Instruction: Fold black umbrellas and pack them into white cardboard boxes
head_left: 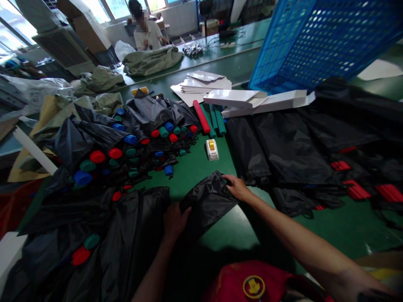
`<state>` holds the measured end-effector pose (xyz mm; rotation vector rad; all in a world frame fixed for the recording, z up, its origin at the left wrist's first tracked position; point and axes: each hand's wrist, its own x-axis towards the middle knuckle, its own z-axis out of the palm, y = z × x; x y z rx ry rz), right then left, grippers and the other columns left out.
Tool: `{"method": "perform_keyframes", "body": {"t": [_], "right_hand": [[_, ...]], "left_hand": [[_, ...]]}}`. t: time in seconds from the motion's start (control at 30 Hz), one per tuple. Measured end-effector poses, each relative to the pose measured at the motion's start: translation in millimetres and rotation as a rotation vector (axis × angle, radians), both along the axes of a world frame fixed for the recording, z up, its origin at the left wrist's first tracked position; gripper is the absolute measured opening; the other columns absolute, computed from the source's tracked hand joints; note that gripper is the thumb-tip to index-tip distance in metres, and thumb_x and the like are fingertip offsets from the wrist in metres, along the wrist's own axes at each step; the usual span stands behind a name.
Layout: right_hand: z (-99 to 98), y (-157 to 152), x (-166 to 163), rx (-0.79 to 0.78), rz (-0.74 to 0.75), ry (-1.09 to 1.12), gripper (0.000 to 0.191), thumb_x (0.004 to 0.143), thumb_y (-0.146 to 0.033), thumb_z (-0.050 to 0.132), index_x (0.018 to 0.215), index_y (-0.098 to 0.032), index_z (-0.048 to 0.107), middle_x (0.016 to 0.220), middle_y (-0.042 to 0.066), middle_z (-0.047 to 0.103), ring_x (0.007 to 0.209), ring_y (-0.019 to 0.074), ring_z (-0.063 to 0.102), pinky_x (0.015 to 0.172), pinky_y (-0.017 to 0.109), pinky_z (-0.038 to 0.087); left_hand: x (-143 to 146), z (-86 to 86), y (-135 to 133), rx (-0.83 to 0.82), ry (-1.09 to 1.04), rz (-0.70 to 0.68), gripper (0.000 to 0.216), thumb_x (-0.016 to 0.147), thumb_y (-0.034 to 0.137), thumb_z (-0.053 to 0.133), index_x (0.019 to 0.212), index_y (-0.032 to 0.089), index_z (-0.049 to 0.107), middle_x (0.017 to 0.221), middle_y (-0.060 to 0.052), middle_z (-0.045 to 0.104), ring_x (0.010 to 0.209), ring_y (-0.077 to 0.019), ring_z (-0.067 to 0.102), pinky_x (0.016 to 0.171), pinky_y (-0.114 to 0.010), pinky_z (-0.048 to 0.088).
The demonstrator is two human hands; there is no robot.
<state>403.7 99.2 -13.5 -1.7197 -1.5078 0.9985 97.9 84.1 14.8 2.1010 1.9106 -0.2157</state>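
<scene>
A piece of black shiny fabric [208,201] lies on the green table [201,163] in front of me. My left hand [174,220] rests on its near left edge with fingers curled over the cloth. My right hand [236,186] pinches its far right corner. To the left spreads a heap of black fabric [103,147] with red, blue and green round caps [97,157] among it.
A white and yellow small device [212,149] sits beyond the fabric. Red and green rods [209,119], flat white boxes [234,98] and a tilted blue crate [315,37] lie further back. More black fabric with red parts [315,155] covers the right. A person sits at the far end.
</scene>
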Motion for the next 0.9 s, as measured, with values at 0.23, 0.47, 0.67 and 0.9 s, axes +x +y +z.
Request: {"method": "perform_keyframes", "body": {"t": [0.23, 0.47, 0.67, 0.9], "right_hand": [[0.7, 28, -11, -0.117, 0.112, 0.169, 0.04, 0.082, -0.048, 0.057, 0.108, -0.022, 0.073, 0.093, 0.003, 0.074, 0.09, 0.028, 0.067, 0.081, 0.04, 0.052], [12.3, 5, 7, -0.154, 0.153, 0.371, 0.042, 0.087, -0.055, 0.051, 0.107, -0.021, 0.064, 0.094, 0.003, 0.068, 0.085, 0.019, 0.063, 0.078, 0.032, 0.051], [1.4, -23, 8, 0.087, 0.017, 0.121, 0.023, 0.074, -0.039, 0.07, 0.086, -0.022, 0.062, 0.084, 0.002, 0.056, 0.08, 0.0194, 0.053, 0.074, 0.032, 0.042], [-3.1, -15, -12, 0.104, -0.063, 0.197, 0.018, 0.079, -0.039, 0.058, 0.073, -0.022, 0.054, 0.073, 0.0, 0.052, 0.074, 0.0184, 0.05, 0.069, 0.03, 0.041]], "left_hand": [[32, 16.0, -1, 0.151, -0.025, -0.046, 0.068, 0.087, 0.06, 0.048, 0.143, 0.022, 0.037, 0.138, -0.016, 0.05, 0.123, -0.0314, 0.048, 0.093, -0.048, 0.043], [52, 4.6, -2, 0.176, -0.005, -0.037, 0.077, 0.081, 0.053, 0.055, 0.146, 0.018, 0.033, 0.128, -0.018, 0.054, 0.115, -0.0331, 0.051, 0.092, -0.05, 0.044], [53, 14.3, 3, 0.188, -0.012, 0.062, 0.082, 0.08, 0.053, 0.057, 0.147, 0.017, 0.029, 0.145, -0.02, 0.041, 0.127, -0.0361, 0.043, 0.093, -0.056, 0.045], [114, 48.8, 53, 0.077, -0.158, -0.695, 0.089, 0.073, 0.026, 0.061, 0.151, 0.03, 0.02, 0.154, -0.007, 0.034, 0.143, -0.0346, 0.019, 0.11, -0.068, 0.02]]}}
